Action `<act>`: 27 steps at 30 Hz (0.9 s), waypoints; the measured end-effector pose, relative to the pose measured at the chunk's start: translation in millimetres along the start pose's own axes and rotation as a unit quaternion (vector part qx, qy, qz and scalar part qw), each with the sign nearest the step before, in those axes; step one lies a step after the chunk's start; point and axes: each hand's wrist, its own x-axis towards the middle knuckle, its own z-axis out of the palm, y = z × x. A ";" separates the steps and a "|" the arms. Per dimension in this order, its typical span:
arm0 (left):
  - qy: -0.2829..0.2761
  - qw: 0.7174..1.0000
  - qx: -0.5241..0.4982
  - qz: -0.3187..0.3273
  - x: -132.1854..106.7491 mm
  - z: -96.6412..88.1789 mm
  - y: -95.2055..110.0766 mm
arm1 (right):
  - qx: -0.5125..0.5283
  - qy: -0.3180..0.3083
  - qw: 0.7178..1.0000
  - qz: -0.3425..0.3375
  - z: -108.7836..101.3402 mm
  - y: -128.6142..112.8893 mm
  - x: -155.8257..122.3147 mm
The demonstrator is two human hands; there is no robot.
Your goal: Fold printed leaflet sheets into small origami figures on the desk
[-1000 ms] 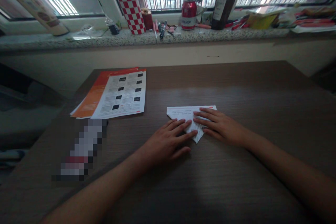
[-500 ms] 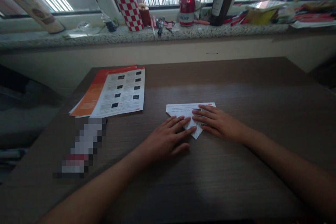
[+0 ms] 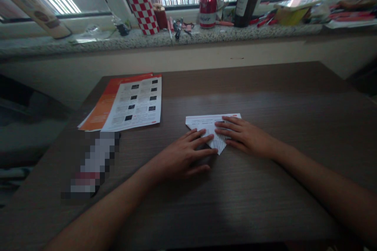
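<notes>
A folded sheet of printed white paper (image 3: 203,121) lies on the brown table, its straight edge at the back and a point toward me. My left hand (image 3: 185,155) is open, fingers spread, with the fingertips over the paper's left slanting edge. On the right side, my right hand (image 3: 247,137) lies flat with its fingers spread across the paper. Part of the paper is hidden under both hands.
Printed sheets (image 3: 134,104), some orange, lie at the table's back left. In front of them is a pixelated oblong thing (image 3: 94,164). The stone windowsill (image 3: 212,39) holds a red can (image 3: 208,11), a checkered cup (image 3: 143,11) and a dark tube (image 3: 249,0).
My left hand has shifted slightly left and toward me, its fingertips uncovering a little more of the paper. The right hand stays in place on it.
</notes>
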 end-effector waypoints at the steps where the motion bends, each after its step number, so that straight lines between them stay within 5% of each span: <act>1: 0.002 1.000 -0.002 -0.002 0.0 1.0 -0.1 | -0.001 0.000 1.000 -0.001 -0.2 -0.4 0.2; 27: -0.002 1.000 -0.004 -0.024 1.5 -2.3 5.5 | 0.029 0.006 1.000 -0.008 -0.3 -7.3 1.3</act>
